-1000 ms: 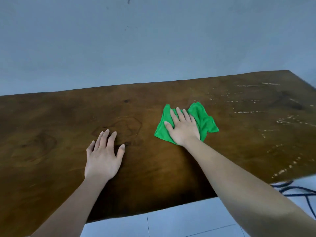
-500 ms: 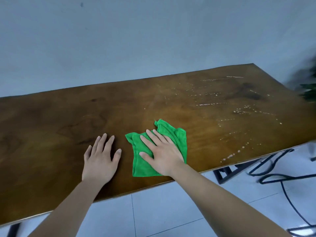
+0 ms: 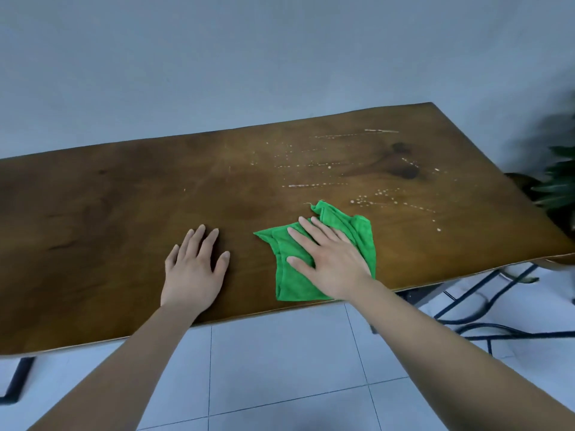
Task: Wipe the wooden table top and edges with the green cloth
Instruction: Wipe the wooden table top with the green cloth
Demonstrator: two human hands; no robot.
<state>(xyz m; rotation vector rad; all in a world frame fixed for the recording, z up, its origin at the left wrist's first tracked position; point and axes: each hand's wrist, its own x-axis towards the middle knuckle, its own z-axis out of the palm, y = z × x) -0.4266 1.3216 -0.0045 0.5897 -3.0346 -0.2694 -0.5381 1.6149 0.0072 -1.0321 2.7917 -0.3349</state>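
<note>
The wooden table (image 3: 124,213) stands against a pale wall (white specks dot its right half). Near its front edge lies the green cloth (image 3: 357,231), the right hand (image 3: 329,259) pressing it flat with straight fingers. The left hand (image 3: 193,269) rests flat beside it, grasping nothing.

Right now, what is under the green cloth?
The green cloth lies on the wooden table, with the right hand flat on top. The patch of wood beneath it is covered and cannot be seen.
</note>
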